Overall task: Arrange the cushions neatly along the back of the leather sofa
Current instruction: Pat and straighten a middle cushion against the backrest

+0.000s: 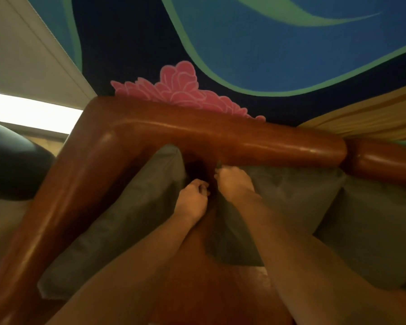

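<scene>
A brown leather sofa (220,134) bends at a corner, its rounded back running left and right. Three grey-green cushions lean on it: one against the left arm (127,214), one in the middle (291,202), one at the right (370,231). My right hand (234,184) pinches the top left corner of the middle cushion, close to the sofa back. Between the left and middle cushions my left hand (192,195) hovers with curled fingers; whether it holds an edge of fabric is unclear. A dark gap at the sofa's corner separates these two cushions.
Behind the sofa rises a wall mural (244,43) in blue, green and pink. A dark rounded seat (12,165) sits beyond the left arm, under a bright window strip (28,111). Yellow fabric (373,118) hangs at the right above the sofa back.
</scene>
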